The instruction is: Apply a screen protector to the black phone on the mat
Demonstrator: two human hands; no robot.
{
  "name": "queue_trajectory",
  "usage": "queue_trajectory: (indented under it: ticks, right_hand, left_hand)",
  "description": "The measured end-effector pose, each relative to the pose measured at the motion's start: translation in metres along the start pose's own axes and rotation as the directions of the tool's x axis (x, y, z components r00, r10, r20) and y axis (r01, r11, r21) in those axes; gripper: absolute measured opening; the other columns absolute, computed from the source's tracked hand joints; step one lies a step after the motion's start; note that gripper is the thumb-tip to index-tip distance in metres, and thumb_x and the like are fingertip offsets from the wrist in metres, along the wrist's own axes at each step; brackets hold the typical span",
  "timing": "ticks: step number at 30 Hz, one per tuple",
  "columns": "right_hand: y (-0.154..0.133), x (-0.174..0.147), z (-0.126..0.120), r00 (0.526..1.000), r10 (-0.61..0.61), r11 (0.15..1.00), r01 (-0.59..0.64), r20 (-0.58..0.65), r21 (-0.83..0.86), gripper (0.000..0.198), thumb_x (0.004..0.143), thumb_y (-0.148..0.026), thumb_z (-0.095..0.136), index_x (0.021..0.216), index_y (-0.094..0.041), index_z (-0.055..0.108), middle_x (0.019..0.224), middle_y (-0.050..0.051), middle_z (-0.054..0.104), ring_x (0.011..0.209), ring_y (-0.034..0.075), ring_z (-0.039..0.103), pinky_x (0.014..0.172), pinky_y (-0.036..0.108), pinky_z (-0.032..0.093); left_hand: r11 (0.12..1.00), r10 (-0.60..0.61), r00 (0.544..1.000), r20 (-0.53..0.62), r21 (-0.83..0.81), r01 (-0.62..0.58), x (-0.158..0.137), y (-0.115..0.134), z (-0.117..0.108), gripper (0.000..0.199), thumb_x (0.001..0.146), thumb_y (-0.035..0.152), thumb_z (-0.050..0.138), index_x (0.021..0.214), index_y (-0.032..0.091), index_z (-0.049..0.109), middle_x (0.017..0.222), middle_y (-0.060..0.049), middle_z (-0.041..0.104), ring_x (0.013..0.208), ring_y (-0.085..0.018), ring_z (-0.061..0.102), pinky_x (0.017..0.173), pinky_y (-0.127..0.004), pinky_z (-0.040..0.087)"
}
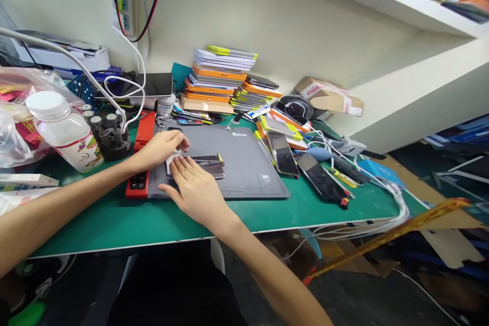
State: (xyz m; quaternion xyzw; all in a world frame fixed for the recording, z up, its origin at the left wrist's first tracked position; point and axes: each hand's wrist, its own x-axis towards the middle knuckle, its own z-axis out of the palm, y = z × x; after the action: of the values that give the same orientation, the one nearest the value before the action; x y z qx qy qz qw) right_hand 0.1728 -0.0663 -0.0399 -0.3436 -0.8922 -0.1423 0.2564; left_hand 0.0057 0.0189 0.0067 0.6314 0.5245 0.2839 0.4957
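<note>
A phone screen (211, 167) with a dark face and clear edges lies on a grey work mat (244, 163). A small yellow-tipped flex cable sticks up near its right end. My right hand (197, 188) is laid flat across the screen's left part, fingers stretched out and thumb apart. A white piece (171, 162), perhaps a wipe, shows between my hands at that end. Just beyond it is my left hand (164, 148), its fingers curled down; whatever they hold, if anything, is hidden.
A red control panel (137, 183) edges the mat's left side. Left of it stand a white-capped bottle (72, 132) and a dark holder (110, 137). Stacked boxes (217, 79) rise behind. Phones (321, 178) and white cables (397, 204) crowd the right side.
</note>
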Motion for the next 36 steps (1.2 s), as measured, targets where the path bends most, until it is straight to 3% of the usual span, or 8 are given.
queue_trajectory:
  ticks: [3,10,18,24,28,31,36]
  right_hand:
    - [-0.002,0.001,0.003,1.000,0.015,1.000,-0.016,-0.017,-0.017,0.068,0.119,-0.048,0.038,0.135,0.008,0.073,0.141,0.023,0.068,0.137,0.034,0.066,0.124,0.046,0.050]
    - [-0.028,-0.039,-0.020,0.996,0.071,0.994,-0.074,-0.048,-0.086,0.052,0.117,-0.034,0.047,0.136,0.006,0.074,0.144,0.022,0.067,0.138,0.032,0.066,0.125,0.044,0.050]
    - [0.009,-0.008,0.009,0.990,0.141,0.975,-0.143,-0.028,-0.168,0.072,0.121,-0.045,0.026,0.135,0.009,0.072,0.138,0.024,0.069,0.134,0.034,0.069,0.124,0.048,0.050]
    - [0.000,-0.044,-0.013,0.980,0.196,0.969,-0.196,-0.011,-0.154,0.066,0.119,-0.047,0.040,0.139,0.009,0.071,0.146,0.025,0.065,0.137,0.036,0.066,0.126,0.049,0.047]
    - [0.036,-0.042,-0.006,0.965,0.262,0.941,-0.258,-0.014,-0.218,0.080,0.119,-0.054,0.030,0.134,0.013,0.071,0.140,0.031,0.066,0.132,0.041,0.068,0.119,0.054,0.051]
    - [0.055,-0.040,-0.001,0.962,0.272,0.941,-0.266,-0.001,-0.209,0.082,0.119,-0.056,0.022,0.131,0.006,0.074,0.137,0.024,0.071,0.132,0.036,0.069,0.121,0.051,0.051]
    - [0.035,-0.069,-0.016,0.971,0.231,0.943,-0.241,-0.068,-0.229,0.066,0.118,-0.048,0.041,0.137,0.008,0.070,0.145,0.025,0.066,0.134,0.038,0.068,0.119,0.053,0.052]
  left_hand:
    - [1.000,-0.010,1.000,0.003,-0.003,0.010,0.001,0.001,0.000,0.095,0.073,0.092,0.042,0.111,0.008,0.066,0.100,-0.001,0.071,0.092,0.011,0.057,0.103,-0.006,0.060]
    - [1.000,-0.009,1.000,0.013,-0.014,0.009,-0.001,0.001,0.001,0.094,0.074,0.092,0.043,0.110,0.008,0.066,0.100,-0.001,0.072,0.091,0.011,0.058,0.099,-0.005,0.060]
    - [1.000,0.018,1.000,-0.024,-0.009,-0.018,-0.001,-0.001,-0.002,0.092,0.074,0.091,0.044,0.109,0.008,0.066,0.101,-0.001,0.071,0.092,0.011,0.057,0.100,-0.005,0.059]
    - [1.000,0.004,1.000,0.005,-0.021,-0.004,-0.005,0.003,0.000,0.093,0.074,0.091,0.043,0.109,0.008,0.066,0.097,-0.001,0.071,0.090,0.011,0.057,0.100,-0.005,0.059]
    - [1.000,-0.008,1.000,0.012,-0.022,0.008,-0.006,0.007,0.001,0.093,0.074,0.091,0.043,0.108,0.008,0.066,0.097,-0.001,0.071,0.090,0.011,0.057,0.099,-0.005,0.059]
    - [1.000,-0.002,1.000,0.004,-0.016,0.002,-0.007,0.006,0.000,0.093,0.074,0.091,0.043,0.109,0.008,0.066,0.099,-0.001,0.071,0.090,0.011,0.057,0.099,-0.005,0.059]
    - [1.000,-0.002,1.000,0.004,-0.020,0.002,-0.007,0.003,0.000,0.093,0.074,0.091,0.043,0.109,0.008,0.066,0.099,-0.001,0.071,0.091,0.011,0.058,0.100,-0.005,0.060]
